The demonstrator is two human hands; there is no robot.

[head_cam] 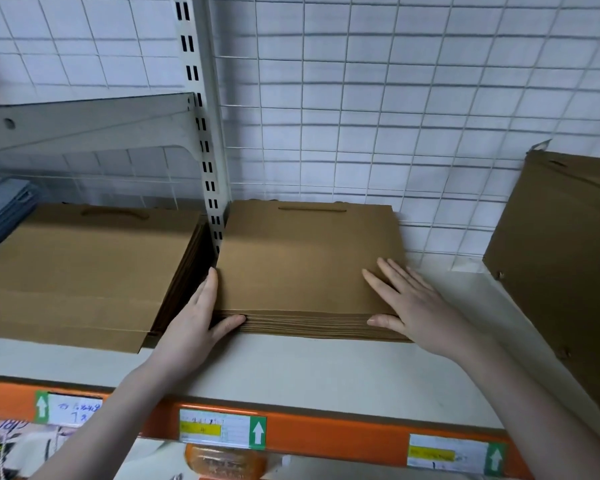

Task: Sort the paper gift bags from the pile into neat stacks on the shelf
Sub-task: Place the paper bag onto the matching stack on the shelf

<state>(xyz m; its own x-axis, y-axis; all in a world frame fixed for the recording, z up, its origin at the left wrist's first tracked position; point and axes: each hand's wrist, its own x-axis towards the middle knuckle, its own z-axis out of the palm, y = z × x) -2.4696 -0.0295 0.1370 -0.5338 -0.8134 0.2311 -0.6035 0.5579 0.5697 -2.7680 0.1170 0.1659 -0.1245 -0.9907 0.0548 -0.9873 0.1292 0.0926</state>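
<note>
White shelf (291, 368) – three stacks of flat brown kraft bags: left stack (84, 271), middle stack (309, 258), tilted right stack (561, 254). Left hand (201, 313) flat against middle stack's side, thumb on front edge – right hand (406, 299) flat on top, released.

Flat brown paper bag stack (305, 265) lies squared on white shelf (291, 368).

Behind everything I see a white wire grid panel (395, 98) against a pale wall. A white slotted upright (201, 133) runs down the back, with a white metal bracket (84, 123) jutting left from it. At the far left edge I can make out grey-blue flat items (4, 209), partly cut off. Along the orange front rail (326, 434) I see white labels (219, 429) with green arrow tabs and yellow patches; the writing is too blurred to read.
</note>
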